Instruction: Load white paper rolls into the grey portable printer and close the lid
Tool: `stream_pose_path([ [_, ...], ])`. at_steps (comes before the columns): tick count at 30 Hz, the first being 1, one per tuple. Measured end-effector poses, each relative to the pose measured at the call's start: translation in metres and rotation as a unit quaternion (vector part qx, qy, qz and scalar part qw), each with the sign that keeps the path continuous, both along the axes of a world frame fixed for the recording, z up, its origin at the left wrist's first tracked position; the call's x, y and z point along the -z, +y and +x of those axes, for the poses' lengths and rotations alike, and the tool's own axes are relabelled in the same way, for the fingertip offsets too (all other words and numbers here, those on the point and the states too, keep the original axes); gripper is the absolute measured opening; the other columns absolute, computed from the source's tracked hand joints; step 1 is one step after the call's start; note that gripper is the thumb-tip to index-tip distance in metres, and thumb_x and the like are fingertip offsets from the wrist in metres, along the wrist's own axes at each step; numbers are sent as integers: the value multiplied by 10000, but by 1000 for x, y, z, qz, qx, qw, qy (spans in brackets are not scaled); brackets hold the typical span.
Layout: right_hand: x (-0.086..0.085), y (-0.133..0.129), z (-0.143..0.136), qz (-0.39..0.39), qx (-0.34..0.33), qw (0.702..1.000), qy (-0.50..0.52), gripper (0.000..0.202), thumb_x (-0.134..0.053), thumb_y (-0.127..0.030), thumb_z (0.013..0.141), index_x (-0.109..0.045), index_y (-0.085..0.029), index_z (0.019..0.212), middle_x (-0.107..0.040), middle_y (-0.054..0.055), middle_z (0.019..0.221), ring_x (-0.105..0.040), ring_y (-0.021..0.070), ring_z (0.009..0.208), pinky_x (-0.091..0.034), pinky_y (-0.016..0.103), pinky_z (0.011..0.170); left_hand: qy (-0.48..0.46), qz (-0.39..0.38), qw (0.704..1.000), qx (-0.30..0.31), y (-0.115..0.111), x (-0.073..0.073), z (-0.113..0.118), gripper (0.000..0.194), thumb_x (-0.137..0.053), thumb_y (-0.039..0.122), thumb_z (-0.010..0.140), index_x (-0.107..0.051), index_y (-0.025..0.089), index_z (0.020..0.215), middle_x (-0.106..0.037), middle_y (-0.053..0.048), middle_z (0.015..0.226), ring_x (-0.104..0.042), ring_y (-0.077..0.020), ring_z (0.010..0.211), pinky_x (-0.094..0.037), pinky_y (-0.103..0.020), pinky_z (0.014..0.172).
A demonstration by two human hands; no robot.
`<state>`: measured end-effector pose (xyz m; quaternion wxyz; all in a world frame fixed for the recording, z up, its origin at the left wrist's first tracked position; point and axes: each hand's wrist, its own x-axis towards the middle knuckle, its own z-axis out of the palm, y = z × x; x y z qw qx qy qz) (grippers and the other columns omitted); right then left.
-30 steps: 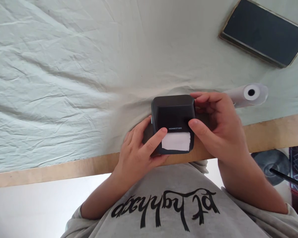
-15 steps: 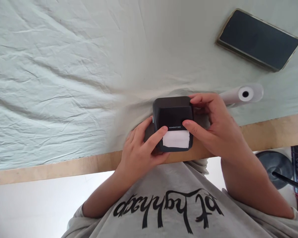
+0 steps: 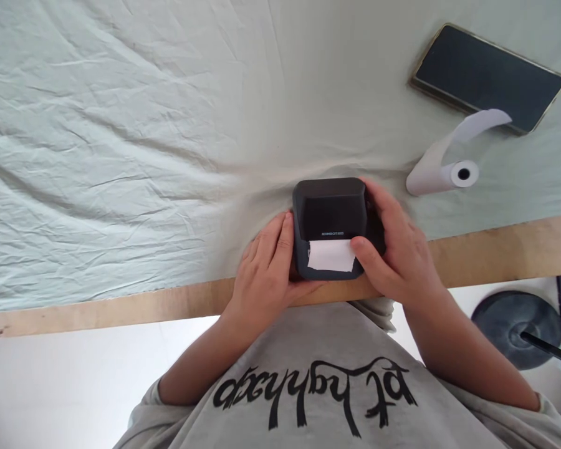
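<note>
Now I see the left hand has moved its index finger beside the NIIMBOT printer, held between it and the right hand at the edge of the worktop, leaving only the right thumb on top.

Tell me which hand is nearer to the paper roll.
Right. The right hand is at the right side of the printer, close to the paper roll; the left hand is at the printer's left side, farther away.

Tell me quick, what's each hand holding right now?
Left hand: holding the black printer by its left side.
Right hand: holding the printer's right side.
</note>
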<state>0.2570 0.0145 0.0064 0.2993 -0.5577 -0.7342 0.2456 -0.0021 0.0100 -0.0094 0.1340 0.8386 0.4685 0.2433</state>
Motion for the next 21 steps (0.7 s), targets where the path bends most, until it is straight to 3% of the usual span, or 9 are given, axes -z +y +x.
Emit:
stream_pose_path([
  [4, 2, -1, 2, 25, -28, 999, -16, 839, -582, -543, 1122, -255, -291, 1852, -644, 173, 1671, -743, 369, 1415, -695, 571, 1053, -20, -28, 999, 16, 3, -3, -4, 1124, -835, 630, 1023, -221, 209, 1865, -640, -254, 1683, -684, -405, 1535, -637, -528, 1222],
  [8, 3, 1, 10, 13, -61, 998, 9, 959, -641, -606, 1083, -187, -298, 1869, -607, 173, 1714, -741, 380, 1421, -690, 562, 1074, -28, -40, 998, 29, 8, -6, -8, 1158, -878, 618, 992, -226, 239, 1871, -624, -231, 1716, -681, -411, 1543, -642, -552, 1233],
  [13, 4, 3, 12, -3, -46, 998, 35, 925, -666, -660, 1058, -302, -298, 1827, -627, 165, 1698, -736, 382, 1438, -688, 570, 1098, -19, -26, 999, 33, 9, -5, -8, 1139, -850, 655, 1002, -253, 213, 1865, -621, -249, 1717, -683, -415, 1543, -642, -551, 1230],
  [21, -12, 11, 6, -63, -7, 997, 42, 799, -772, -468, 1005, -446, -312, 1717, -690, 129, 1628, -739, 340, 1448, -698, 545, 1107, 10, 11, 1000, -3, 2, 2, 0, 1247, -737, 801, 1013, -141, 117, 1867, -615, -308, 1698, -704, -404, 1516, -631, -470, 1178],
])
